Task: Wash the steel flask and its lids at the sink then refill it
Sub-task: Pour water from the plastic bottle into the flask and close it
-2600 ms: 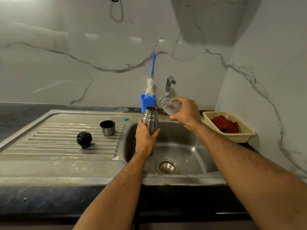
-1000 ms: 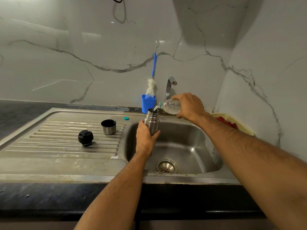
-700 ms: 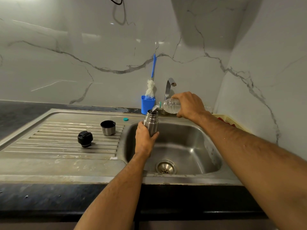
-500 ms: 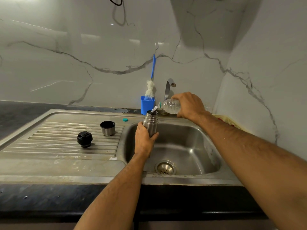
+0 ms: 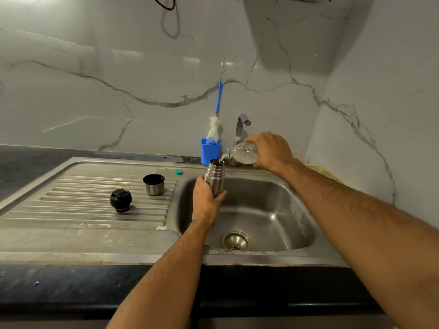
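Note:
My left hand (image 5: 206, 203) grips the steel flask (image 5: 215, 178) upright over the left side of the sink basin (image 5: 273, 210), its mouth uncovered. My right hand (image 5: 270, 150) holds a clear plastic water bottle (image 5: 242, 154) tipped on its side, neck just above the flask mouth, and a thin stream of water runs into the flask. On the ribbed drainboard (image 5: 71, 210) to the left stand the black stopper lid (image 5: 121, 199) and the steel cup lid (image 5: 153, 184), mouth up.
A small teal bottle cap (image 5: 178, 172) lies on the sink ledge. Behind the basin stand a blue holder (image 5: 211, 154) with a blue-handled bottle brush (image 5: 215, 124) and the tap (image 5: 241, 127). A yellow basket (image 5: 325, 173) peeks out behind my right forearm.
The bottle has been raised and tipped further until water pours into the flask. The flask stays in my left hand over the basin; the lids have not moved.

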